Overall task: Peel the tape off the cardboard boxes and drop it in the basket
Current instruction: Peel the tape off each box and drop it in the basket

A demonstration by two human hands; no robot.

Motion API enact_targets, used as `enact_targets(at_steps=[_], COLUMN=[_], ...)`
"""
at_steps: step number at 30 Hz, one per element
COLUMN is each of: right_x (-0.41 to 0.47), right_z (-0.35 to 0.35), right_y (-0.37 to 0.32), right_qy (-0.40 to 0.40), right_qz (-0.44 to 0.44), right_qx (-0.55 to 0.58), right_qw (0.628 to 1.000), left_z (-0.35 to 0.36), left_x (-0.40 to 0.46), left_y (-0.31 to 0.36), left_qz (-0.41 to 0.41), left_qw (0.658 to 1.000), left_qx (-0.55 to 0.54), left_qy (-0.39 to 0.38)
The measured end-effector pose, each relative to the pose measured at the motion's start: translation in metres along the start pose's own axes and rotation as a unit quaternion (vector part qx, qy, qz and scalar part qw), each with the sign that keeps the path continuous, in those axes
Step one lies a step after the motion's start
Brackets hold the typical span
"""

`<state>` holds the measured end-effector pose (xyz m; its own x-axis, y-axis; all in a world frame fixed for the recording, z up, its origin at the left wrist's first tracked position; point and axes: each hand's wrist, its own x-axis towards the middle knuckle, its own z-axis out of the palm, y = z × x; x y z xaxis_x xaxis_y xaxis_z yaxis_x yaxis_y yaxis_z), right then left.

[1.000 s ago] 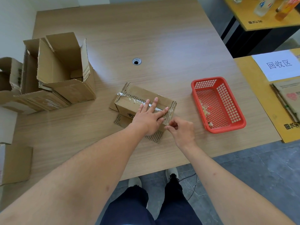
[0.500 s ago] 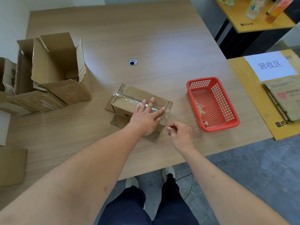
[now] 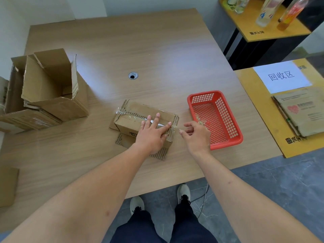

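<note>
A small closed cardboard box [image 3: 135,108] lies near the table's front edge, with clear tape [image 3: 128,116] running along its top seam. My left hand [image 3: 152,135] presses flat on the box's right half, fingers straight. My right hand [image 3: 197,137] hovers between the box and the red basket [image 3: 226,146], thumb and forefinger pinched together on what looks like a small scrap of clear tape. Several tape scraps [image 3: 201,120] lie inside the basket.
Large open cardboard boxes [image 3: 52,88] stand at the table's left. A flat cardboard piece [image 3: 7,186] lies at the lower left. On the yellow side table to the right are a paper sign [image 3: 280,76] and flattened cardboard [image 3: 301,111]. Bottles [image 3: 266,11] stand on a far table.
My right hand left the box's right end, where it was pinching, and moved right toward the basket. My left hand stayed pressed on the box.
</note>
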<state>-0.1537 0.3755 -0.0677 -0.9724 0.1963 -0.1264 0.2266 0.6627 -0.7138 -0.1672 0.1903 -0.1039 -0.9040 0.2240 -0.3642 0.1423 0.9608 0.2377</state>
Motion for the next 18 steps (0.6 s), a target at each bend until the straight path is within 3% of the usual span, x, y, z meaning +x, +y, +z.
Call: enact_targets(at_steps=[9, 18], right_x=[0.057, 0.084], right_z=[-0.048, -0.052], right_y=[0.055, 0.079], right_qy=[0.013, -0.057], right_qz=[0.002, -0.003], right_qx=[-0.092, -0.128], right_qw=[0.996, 0.99], left_z=[0.01, 0.007], left_x=[0.021, 0.026], left_y=[0.038, 0.059], left_qz=[-0.06, -0.111], left_qw=[0.991, 0.981], left_qx=[-0.083, -0.118], left_qy=[0.08, 0.107])
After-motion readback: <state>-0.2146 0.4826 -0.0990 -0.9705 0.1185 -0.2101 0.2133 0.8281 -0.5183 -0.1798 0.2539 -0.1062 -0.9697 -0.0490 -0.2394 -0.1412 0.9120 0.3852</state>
